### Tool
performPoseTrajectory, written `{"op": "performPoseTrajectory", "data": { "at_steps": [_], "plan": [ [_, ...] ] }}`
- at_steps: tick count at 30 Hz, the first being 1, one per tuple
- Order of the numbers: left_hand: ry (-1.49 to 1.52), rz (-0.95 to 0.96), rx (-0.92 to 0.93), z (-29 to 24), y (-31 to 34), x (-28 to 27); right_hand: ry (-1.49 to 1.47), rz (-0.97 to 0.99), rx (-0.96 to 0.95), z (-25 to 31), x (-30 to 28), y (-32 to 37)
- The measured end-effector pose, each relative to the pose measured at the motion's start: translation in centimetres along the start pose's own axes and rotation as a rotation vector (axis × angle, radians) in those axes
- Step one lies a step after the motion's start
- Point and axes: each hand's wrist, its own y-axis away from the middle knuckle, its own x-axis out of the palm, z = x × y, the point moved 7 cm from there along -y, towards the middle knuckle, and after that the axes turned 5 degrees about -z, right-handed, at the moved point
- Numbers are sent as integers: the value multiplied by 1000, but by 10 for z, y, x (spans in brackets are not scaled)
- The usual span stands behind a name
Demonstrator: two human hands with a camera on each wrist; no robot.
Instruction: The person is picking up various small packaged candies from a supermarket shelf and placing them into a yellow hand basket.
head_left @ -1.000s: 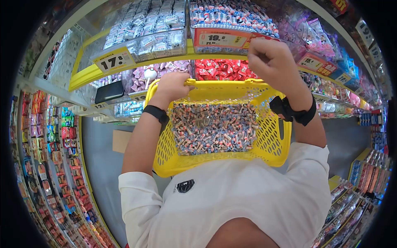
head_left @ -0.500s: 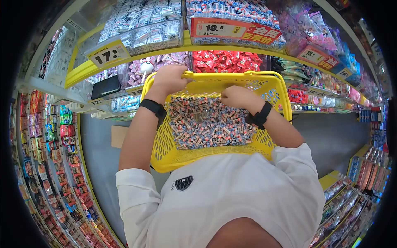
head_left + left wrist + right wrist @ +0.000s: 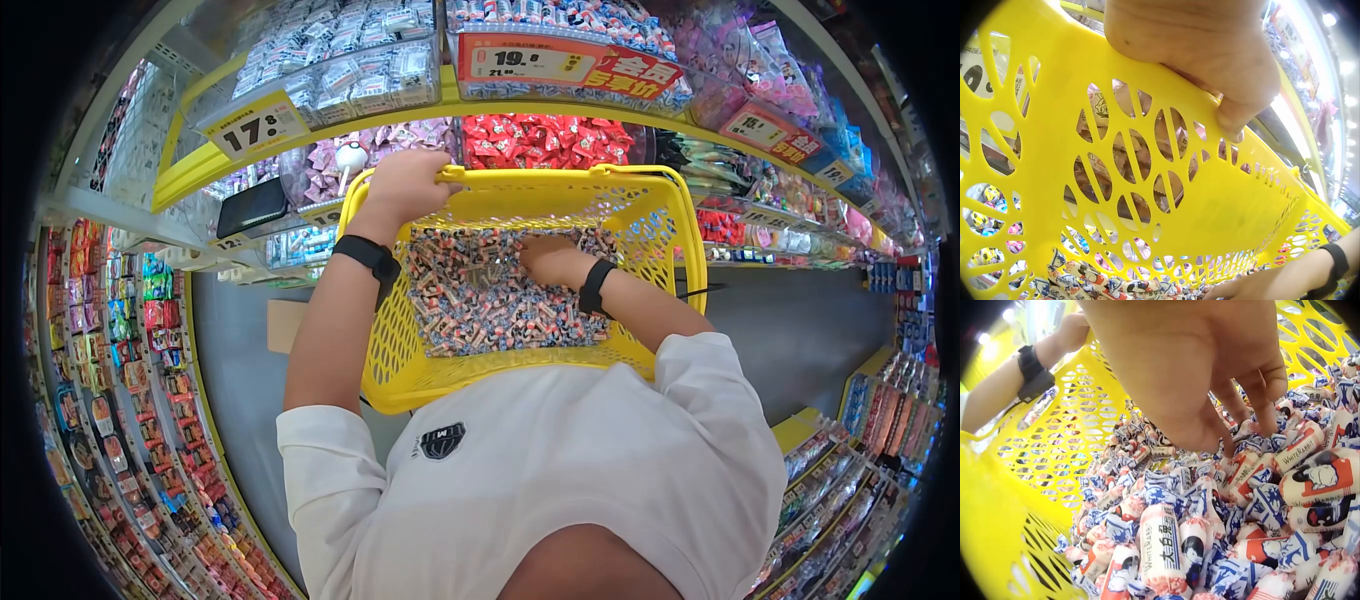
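Observation:
A yellow perforated basket [image 3: 388, 375] stands against the person's white shirt, its floor covered with wrapped candies [image 3: 480, 310]. The left hand [image 3: 408, 187] grips the basket's far rim near its left corner; in the left wrist view the left hand [image 3: 1204, 56] has its thumb over the yellow rim [image 3: 1260, 147]. Inside the basket the right hand [image 3: 556, 262] reaches down onto the candies. Seen from the right wrist, the right hand [image 3: 1204, 375] has bent fingers dipping among white, red and blue wrapped candies [image 3: 1163, 540]; whether any are held is hidden.
Beyond the basket, shelf bins hold red packets [image 3: 545, 140], purple packets [image 3: 400, 140] and white-blue packets [image 3: 350, 85] behind price signs. A black phone [image 3: 252, 207] lies at the shelf's left. A cardboard piece [image 3: 288, 326] is on the floor; packed racks [image 3: 130, 400] stand left.
The right hand has come down from above the shelf edge into the basket and onto the candies. The left hand keeps its grip on the rim. The view has shifted slightly.

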Motion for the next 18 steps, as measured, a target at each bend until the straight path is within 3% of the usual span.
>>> {"op": "performPoseTrajectory", "data": {
  "at_steps": [2, 5, 7, 11, 14, 18],
  "plan": [
    [1, -6, 2, 0, 0, 0, 53, -108, -25, 3, -1, 1],
    [6, -14, 3, -1, 0, -1, 26, 37, 14, 5, -4, 2],
    [10, -14, 3, -1, 1, -1, 12, 21, 4, -1, -2, -1],
    [6, -4, -4, 0, 0, 0, -27, -112, -55, 3, -34, 12],
    [0, -3, -3, 0, 0, 0, -71, -80, 35, -1, -53, 15],
    [-4, -1, -4, 0, 0, 0, -165, -173, 22, -4, -74, 23]
  ]
}}
